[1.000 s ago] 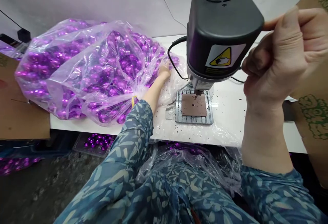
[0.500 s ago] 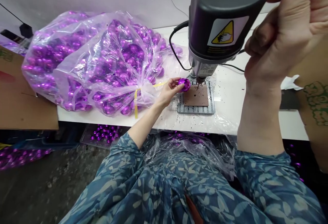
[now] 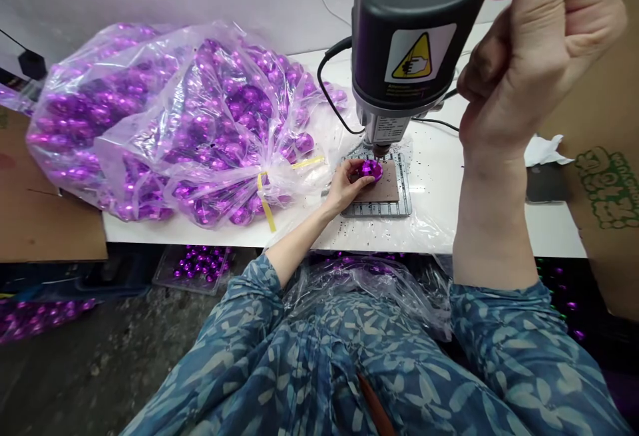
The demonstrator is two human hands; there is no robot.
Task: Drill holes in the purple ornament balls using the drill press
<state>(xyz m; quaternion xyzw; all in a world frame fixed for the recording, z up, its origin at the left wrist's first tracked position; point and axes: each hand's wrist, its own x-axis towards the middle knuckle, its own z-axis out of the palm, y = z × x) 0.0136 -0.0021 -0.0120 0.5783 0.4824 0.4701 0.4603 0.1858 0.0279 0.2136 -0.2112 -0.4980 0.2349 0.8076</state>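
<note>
So my left fingers [image 3: 351,168] have a shiny purple ball [image 3: 372,170] pinched over the brown board [image 3: 386,190], just under the drill press [image 3: 417,50]. Right fingers [image 3: 492,43] are curled beside it, can't tell what they've got. Clear bag [image 3: 174,126] of purple balls sits left on the worktop [image 3: 439,163].

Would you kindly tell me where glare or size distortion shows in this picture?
Head view: white highlights on the bag and the ball in the left hand; head view: the right hand looks far larger than the left, probably being nearer the lens.
</note>
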